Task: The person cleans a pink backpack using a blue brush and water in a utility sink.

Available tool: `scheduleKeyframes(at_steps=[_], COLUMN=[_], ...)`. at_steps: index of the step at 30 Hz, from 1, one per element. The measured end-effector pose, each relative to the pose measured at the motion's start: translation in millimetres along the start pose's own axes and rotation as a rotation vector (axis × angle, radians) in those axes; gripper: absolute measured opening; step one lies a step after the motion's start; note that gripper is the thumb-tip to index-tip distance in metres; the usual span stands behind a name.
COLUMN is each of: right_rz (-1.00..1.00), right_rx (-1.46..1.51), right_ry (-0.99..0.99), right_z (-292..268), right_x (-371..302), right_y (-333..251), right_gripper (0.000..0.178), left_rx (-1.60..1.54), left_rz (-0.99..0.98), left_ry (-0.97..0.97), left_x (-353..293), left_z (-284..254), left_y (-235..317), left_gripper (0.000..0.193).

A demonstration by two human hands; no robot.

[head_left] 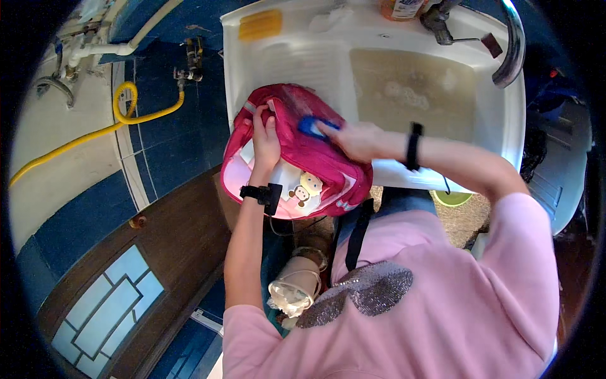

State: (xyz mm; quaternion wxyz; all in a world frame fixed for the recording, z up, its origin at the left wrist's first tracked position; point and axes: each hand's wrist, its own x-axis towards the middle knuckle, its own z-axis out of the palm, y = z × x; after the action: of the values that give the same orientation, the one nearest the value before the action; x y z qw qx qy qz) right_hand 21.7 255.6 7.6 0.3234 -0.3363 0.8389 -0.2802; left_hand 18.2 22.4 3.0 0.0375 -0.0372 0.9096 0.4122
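A crimson-pink backpack with a pale front panel and cartoon figures lies over the left, ribbed side of a white sink. My left hand grips the bag near its upper left part, fingers closed on the fabric. In my right hand is a blue scrubbing brush, pressed against the bag's upper face. Slight blur covers the brush, and its bristles are hidden. Black bands circle both my wrists.
Cloudy, sudsy water stands in the basin at right, under a curved metal faucet. A yellow cloth and an orange bottle sit along the back rim. A yellow hose runs at left; a white bucket stands below.
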Motion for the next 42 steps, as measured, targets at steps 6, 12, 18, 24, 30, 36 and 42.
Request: scheduleKeyframes(at_steps=[6,12,18,24,30,36,42], right_rz=[-0.024,-0.081,-0.016,-0.046,-0.032,0.436,0.625], right_rx=[0.117,0.182,0.027,0.132,0.394,0.386,0.029], right_ry=[0.245,-0.006,0.061,0.291,0.295,0.380,0.428], right_z=[-4,8,-6,-10,-7,4,23], right_x=[76,-30,23,83,43,-22,-42], right_y=[10,-4,0,3,48,161,192], right_gripper=[0.048,0.048,0.052,0.046,0.048,0.053,0.050], left_rx=[-0.002,-0.050,-0.036,0.035,0.095,-0.255,-0.497], left_rz=[0.012,-0.034,-0.020,-0.023,-0.094,-0.387,-0.318], left_ry=[0.015,0.015,0.001,0.040,0.174,0.044,0.142], left_x=[3,0,4,3,-23,-44,-55], left_z=[-1,-5,0,-8,-8,-3,7], left_y=[-2,-19,-1,2,21,-8,-7], left_gripper=[0.031,0.030,0.030,0.034,0.042,0.037,0.035])
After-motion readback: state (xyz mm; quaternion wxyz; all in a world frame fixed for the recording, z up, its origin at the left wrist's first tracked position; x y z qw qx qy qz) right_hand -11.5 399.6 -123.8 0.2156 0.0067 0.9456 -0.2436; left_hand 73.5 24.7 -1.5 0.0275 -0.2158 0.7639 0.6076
